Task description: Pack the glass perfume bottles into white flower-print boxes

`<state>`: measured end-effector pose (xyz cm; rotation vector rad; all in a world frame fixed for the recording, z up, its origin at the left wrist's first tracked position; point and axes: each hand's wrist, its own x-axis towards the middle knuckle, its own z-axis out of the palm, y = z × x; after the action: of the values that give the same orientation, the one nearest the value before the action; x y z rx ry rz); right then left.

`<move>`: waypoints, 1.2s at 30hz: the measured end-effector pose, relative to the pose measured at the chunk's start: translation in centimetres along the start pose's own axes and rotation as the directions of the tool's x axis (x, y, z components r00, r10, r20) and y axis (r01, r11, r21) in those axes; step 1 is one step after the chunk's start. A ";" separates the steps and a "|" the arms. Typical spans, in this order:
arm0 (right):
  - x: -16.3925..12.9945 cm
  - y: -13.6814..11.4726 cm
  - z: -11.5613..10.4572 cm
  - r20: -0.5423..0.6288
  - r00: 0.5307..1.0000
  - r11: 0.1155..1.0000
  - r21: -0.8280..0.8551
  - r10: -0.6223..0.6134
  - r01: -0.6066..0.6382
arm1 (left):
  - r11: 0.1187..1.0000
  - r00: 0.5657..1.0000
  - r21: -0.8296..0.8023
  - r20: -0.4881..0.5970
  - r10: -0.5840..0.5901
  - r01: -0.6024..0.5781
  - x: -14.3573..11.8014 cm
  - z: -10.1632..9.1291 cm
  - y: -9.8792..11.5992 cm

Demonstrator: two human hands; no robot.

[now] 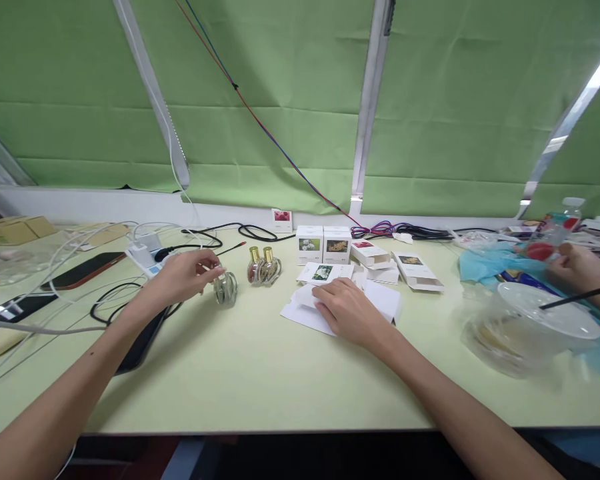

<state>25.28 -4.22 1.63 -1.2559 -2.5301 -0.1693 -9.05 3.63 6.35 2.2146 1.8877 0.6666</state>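
My left hand (193,275) is closed around the top of a small round glass bottle (225,289), which is at or just above the table. Two similar glass bottles with gold caps (261,268) stand a little to its right. My right hand (347,307) rests with bent fingers on a small white box with a flower picture (324,273), which lies over white paper or card (305,316); the fingertips touch the box's near side. Whether they grip it is hard to make out. Two upright white boxes (309,245) with flower pictures stand behind.
Opened flat-lying boxes (416,272) sit right of centre. A phone (143,343), cables and a power strip (153,267) crowd the left. At the right are a lidded plastic cup (547,313) with a straw, a blue bag (485,261) and another person's hand (575,270).
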 end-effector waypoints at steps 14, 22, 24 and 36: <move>4.4 4.4 -1.8 -0.139 0.948 0.957 -0.010 0.287 -0.291 | 0.998 0.998 0.026 -0.013 0.054 -0.054 4.5 1.1 2.4; 4.8 0.7 1.7 -0.038 0.999 0.999 0.015 0.032 -0.031 | 0.865 0.889 0.315 -0.115 0.443 -0.390 7.5 3.2 11.5; 4.2 -0.5 2.9 -0.006 0.998 0.998 0.014 -0.065 0.065 | 0.815 0.878 0.373 -0.001 0.479 -0.444 9.0 5.3 13.7; 1.1 -2.4 2.6 0.224 0.968 0.988 0.125 -0.113 0.086 | 0.759 0.856 0.424 0.084 0.510 -0.494 8.8 10.5 14.8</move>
<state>22.18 -4.18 -0.35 -1.1646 -2.7571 0.1050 9.69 10.99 4.93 3.0731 1.5584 0.3645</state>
